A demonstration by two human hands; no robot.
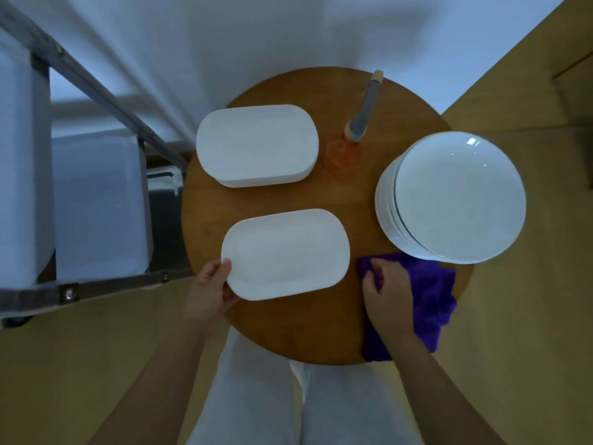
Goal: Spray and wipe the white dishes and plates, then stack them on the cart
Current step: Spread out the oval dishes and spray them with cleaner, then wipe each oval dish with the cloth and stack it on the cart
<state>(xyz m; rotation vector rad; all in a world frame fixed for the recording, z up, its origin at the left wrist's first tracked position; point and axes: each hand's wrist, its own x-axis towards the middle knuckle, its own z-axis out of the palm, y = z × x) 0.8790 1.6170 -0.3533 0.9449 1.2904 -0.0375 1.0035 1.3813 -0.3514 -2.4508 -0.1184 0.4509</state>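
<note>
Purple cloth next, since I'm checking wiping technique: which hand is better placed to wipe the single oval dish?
Right hand already grips the purple cloth; left hand holds the oval dish edge.

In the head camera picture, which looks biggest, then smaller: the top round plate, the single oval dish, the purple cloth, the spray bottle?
1. Top round plate
2. Single oval dish, nearly as big, so unsure
3. Purple cloth, partly hidden by the right hand
4. Spray bottle
</note>
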